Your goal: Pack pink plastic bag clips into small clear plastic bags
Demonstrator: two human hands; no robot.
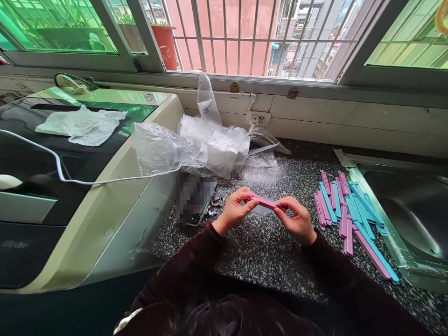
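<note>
Hands [235, 211] pinch a pink clip [267, 202] by both ends.

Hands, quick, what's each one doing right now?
Left hand: closed, holding one end of the pink clip.
Right hand: closed, holding the clip's other end.

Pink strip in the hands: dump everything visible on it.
The pink strip is slim, straight and smooth, apparently plastic. It lies crosswise over the speckled counter, its right end slightly lower in the picture. The left hand pinches one end, the right hand the other. Fingers cover both ends; whether it is clasped shut can't be told.
</note>
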